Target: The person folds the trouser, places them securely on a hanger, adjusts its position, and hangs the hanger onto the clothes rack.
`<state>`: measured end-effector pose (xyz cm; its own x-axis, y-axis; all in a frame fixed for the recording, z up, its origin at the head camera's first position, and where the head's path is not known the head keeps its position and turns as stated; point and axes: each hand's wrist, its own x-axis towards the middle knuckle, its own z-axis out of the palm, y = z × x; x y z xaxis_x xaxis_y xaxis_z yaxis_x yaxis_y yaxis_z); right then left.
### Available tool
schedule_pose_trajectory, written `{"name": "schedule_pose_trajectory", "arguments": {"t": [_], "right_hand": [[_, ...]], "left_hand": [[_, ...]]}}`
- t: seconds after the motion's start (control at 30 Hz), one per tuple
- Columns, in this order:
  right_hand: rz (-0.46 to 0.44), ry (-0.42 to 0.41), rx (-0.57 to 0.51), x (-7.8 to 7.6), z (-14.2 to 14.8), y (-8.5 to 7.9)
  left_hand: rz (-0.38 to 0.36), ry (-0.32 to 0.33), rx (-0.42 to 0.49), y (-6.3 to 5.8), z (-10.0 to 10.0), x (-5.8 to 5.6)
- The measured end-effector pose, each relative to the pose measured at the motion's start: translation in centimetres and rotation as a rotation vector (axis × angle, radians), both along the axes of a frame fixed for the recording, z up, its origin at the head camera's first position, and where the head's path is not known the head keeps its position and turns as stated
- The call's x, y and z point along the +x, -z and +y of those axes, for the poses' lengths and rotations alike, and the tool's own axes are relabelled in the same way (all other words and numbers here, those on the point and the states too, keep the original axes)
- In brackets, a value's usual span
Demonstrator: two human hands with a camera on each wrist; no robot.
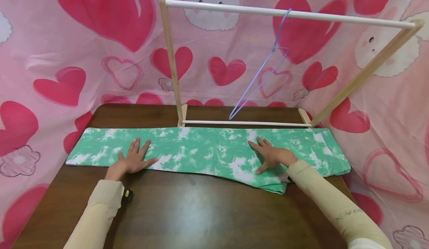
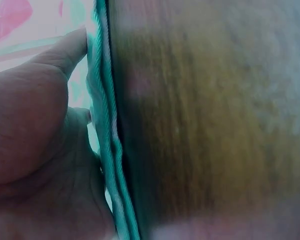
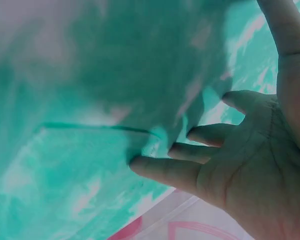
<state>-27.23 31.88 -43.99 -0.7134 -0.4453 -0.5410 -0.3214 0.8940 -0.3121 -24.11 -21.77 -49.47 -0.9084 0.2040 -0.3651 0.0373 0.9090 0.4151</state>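
Across the table lies a pair of green and white tie-dye trousers point(image 1: 201, 150), folded lengthwise into a long band. One pointed corner juts toward me at the right. My left hand point(image 1: 134, 159) rests on the front edge of the left part, fingers spread. In the left wrist view the folded layers of the trousers point(image 2: 109, 110) show beside that palm. Over the wider right part, my right hand point(image 1: 269, 155) has its fingers spread and touching the fabric. The right wrist view shows that hand point(image 3: 245, 150) with its fingertips at the cloth, palm lifted off.
Behind the trousers stands a rack with a white top bar point(image 1: 234, 8) and wooden posts. A blue hanger point(image 1: 256, 81) hangs from the bar, its lower end near the lower rail. Brown tabletop point(image 1: 187, 211) extends in front. Pink heart-patterned cloth point(image 1: 110, 47) surrounds the table.
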Motion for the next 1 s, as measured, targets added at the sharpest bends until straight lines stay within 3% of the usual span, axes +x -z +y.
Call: {"name": "schedule_pose_trajectory", "arguments": {"t": [0.2, 0.3, 0.4, 0.5, 0.63, 0.77, 0.9, 1.0], "right_hand": [[0.004, -0.011, -0.004, -0.7, -0.2, -0.2], [0.001, -0.007, -0.001, -0.8, -0.2, -0.1], [-0.002, -0.001, -0.003, -0.8, -0.3, 0.1], [-0.001, 0.008, -0.01, -0.8, -0.3, 0.2], [-0.004, 0.012, -0.033, -0.7, -0.1, 0.5], [0.0, -0.015, -0.044, -0.5, 0.4, 0.8], [0.028, -0.045, -0.055, -0.2, 0.9, 1.3], [0.045, -0.049, -0.075, 0.1, 1.1, 1.8]], "left_hand": [[0.025, 0.003, 0.026, -0.8, 0.1, 0.4], [0.059, 0.014, 0.084, -1.9, 0.1, 0.8], [0.14, 0.03, 0.148, -2.9, -0.7, 1.1], [0.26, -0.009, 0.191, -3.4, -2.6, 1.2], [0.449, -0.15, 0.192, -3.5, -6.0, 1.5], [0.543, -0.348, 0.142, -3.4, -8.9, 2.4], [0.476, -0.538, 0.119, -3.3, -10.7, 3.7], [0.419, -0.588, 0.078, -3.3, -11.7, 4.6]]}}
